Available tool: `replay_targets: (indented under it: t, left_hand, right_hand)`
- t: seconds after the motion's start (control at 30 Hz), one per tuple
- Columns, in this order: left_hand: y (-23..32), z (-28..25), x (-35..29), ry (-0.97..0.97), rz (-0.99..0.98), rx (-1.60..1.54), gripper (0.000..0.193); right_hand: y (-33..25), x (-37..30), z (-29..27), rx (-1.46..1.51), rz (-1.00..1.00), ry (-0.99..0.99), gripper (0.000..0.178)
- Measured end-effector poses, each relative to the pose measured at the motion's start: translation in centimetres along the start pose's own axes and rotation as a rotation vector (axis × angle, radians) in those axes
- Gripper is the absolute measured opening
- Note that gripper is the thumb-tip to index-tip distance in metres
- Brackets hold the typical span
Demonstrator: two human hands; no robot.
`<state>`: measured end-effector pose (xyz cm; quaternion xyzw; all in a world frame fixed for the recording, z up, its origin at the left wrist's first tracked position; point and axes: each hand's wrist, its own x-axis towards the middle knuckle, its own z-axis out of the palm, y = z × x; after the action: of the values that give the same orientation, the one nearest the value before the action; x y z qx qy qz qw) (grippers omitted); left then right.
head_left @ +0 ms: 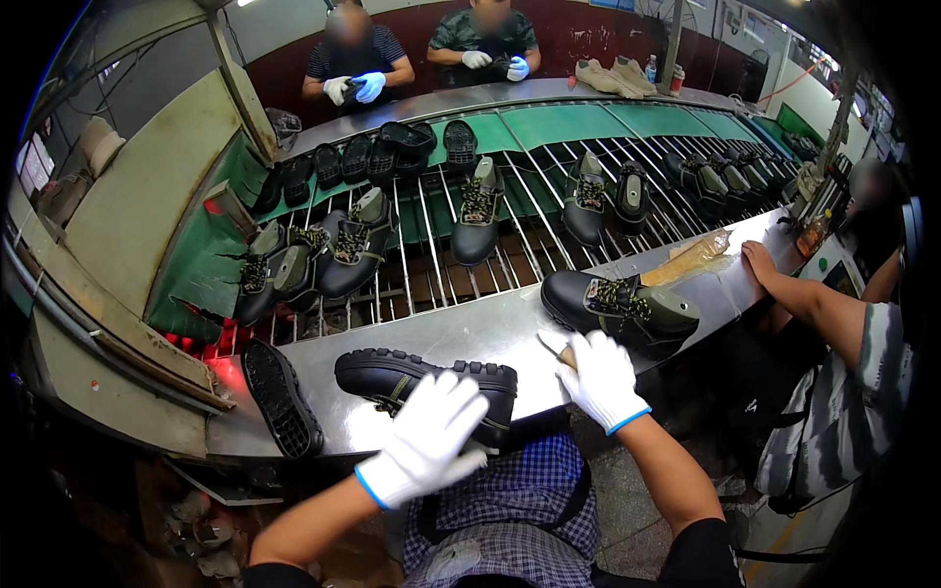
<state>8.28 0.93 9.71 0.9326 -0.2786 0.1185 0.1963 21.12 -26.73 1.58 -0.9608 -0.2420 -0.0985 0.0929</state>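
My left hand (431, 436), in a white knitted glove with a blue cuff, has its fingers apart over a black shoe (368, 367). That shoe lies on its side on the metal ledge, its chunky sole turned away from me; the glove hides part of it. In my right gloved hand (600, 377) is a small tool (555, 343) with a flat pale tip and a brownish handle; its exact kind is unclear. Just beyond that hand stands another black shoe (618, 304) with yellow-flecked laces and a greenish last inside. At the left lies a loose black sole (281, 397), tread cavities up.
Behind the metal ledge (470, 323), a rod rack (421, 255) carries several lasted shoes (478, 216) and loose soles (356, 159). A red glow shows at its left end. Two people work across the bench; another person's bare arm (809, 299) rests at the right, beside brown wrapping (691, 257).
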Motion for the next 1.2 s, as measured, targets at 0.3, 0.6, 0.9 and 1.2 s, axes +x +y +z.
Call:
replay_targets:
  t: [0.3,0.6,0.9,1.2]
  left_hand:
    - [-2.2,6.2,-5.2,0.474,0.025,0.293,0.082]
    - [-2.5,-2.8,-2.5,0.184,0.094,-0.059,0.075]
    - [-6.1,1.1,-2.5,0.524,-0.337,-0.343,0.086]
    - [-2.6,9.6,-2.7,1.377,-1.059,-1.091,0.074]
  right_hand:
    - [-9.0,2.4,6.6,1.22,-0.172,0.005,0.038]
    - [-9.7,4.3,-6.2,0.197,-0.474,-0.283,0.024]
    - [-10.3,-2.5,0.8,1.88,0.676,-0.696,0.066]
    - [-8.1,-5.3,6.0,1.652,0.382,-0.407,0.051]
